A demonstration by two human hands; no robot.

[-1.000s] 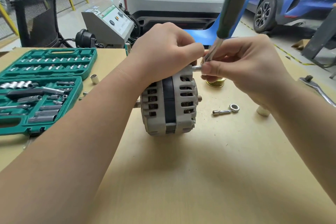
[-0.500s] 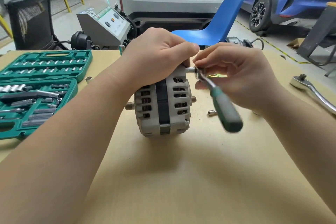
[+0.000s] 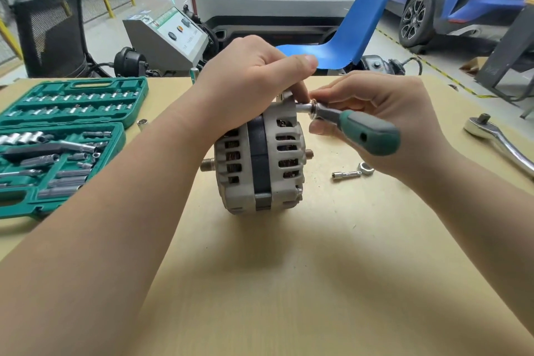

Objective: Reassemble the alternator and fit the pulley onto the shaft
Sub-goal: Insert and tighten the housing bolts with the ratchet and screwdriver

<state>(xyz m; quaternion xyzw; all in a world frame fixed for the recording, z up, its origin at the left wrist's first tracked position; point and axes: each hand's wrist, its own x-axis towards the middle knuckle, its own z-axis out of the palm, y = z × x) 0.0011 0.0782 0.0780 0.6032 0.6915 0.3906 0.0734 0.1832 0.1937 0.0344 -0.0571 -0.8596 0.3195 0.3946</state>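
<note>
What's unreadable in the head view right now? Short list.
- Fastener being driven: hidden by the socket on the green-handled ratchet and the left hand.
- Pulley: not in view; the right hand may hide it.
- Large chrome ratchet: handle cut off by the right edge.
- Socket sizes in the green case: too small to read.

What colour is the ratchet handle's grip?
Green and grey rubber grip, clearest in the head view.

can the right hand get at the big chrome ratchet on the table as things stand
Probably not yet: the right hand is holding the green ratchet on the alternator. The chrome ratchet lies bare further right, nothing between.
</note>
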